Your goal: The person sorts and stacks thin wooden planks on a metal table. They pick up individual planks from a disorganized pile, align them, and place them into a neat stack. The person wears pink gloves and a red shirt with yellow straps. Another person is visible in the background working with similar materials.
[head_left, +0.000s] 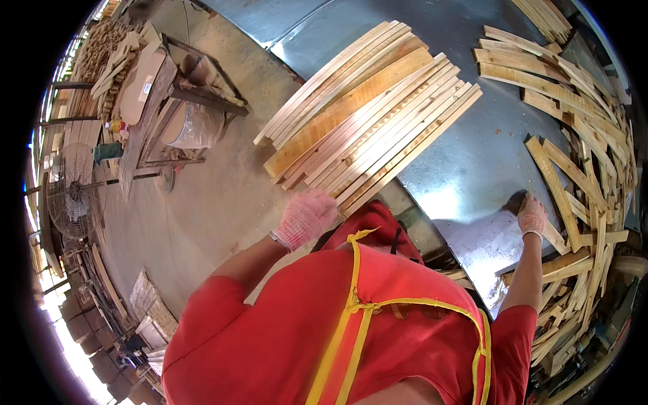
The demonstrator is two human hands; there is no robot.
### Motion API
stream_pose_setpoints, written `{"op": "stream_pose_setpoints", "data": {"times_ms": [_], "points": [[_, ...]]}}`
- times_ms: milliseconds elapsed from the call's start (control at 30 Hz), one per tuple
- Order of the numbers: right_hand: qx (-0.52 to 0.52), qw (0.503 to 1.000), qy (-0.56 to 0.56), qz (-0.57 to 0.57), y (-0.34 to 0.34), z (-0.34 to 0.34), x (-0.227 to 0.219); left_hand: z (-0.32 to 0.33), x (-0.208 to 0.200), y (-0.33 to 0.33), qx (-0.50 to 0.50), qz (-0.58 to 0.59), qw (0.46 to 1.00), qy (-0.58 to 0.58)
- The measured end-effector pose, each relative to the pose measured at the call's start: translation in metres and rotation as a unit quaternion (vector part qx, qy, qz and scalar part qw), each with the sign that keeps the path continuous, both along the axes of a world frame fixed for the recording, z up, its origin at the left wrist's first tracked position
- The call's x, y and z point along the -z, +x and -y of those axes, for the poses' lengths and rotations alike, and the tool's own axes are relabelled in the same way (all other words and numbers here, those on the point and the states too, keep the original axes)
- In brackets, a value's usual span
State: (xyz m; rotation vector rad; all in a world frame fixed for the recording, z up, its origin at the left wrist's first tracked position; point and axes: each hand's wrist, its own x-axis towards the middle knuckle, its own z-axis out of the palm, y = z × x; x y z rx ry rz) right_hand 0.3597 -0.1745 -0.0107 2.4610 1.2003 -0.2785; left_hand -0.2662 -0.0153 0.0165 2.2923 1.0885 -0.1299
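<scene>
My left hand (307,219), in a pale pinkish knitted glove, is curled beside the near left ends of a row of wooden strips (378,121). Its fingertips are turned away, so I cannot tell whether it grips a strip. The strips lie side by side, slanting across the metal table's left edge. Over on the right, my right hand (532,214), gloved too, is low over the grey metal tabletop (439,196) with its fingers bent in. Whatever it may hold is hidden. Just right of it lies a loose wooden slat (555,192).
A jumbled heap of slats (594,162) runs along the table's right side. More strips (543,20) lie at the far right. Left across the concrete floor (223,169) stand a pedestal fan (73,192) and a wooden workbench (145,115) with a clear plastic bag (196,127).
</scene>
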Motion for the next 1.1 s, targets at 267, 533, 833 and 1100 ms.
{"op": "stream_pose_setpoints", "data": {"times_ms": [267, 533, 833, 1100], "points": [[-0.202, 0.968, 0.091, -0.114, -0.172, -0.054, -0.015, 0.062, 0.075, 0.007, -0.353, 0.252, 0.717, -0.546], [-0.111, 0.978, -0.003, -0.179, -0.136, -0.066, -0.067, 0.069, 0.08, 0.024, -0.513, 0.366, 0.479, -0.611], [0.224, 0.789, 0.281, -0.499, -0.118, 0.003, -0.015, -0.028, -0.042, 0.021, -0.3, 0.349, 0.633, -0.623], [0.307, 0.735, 0.372, -0.476, -0.208, -0.092, 0.053, -0.035, -0.053, 0.132, -0.038, 0.113, 0.989, -0.086]]}}
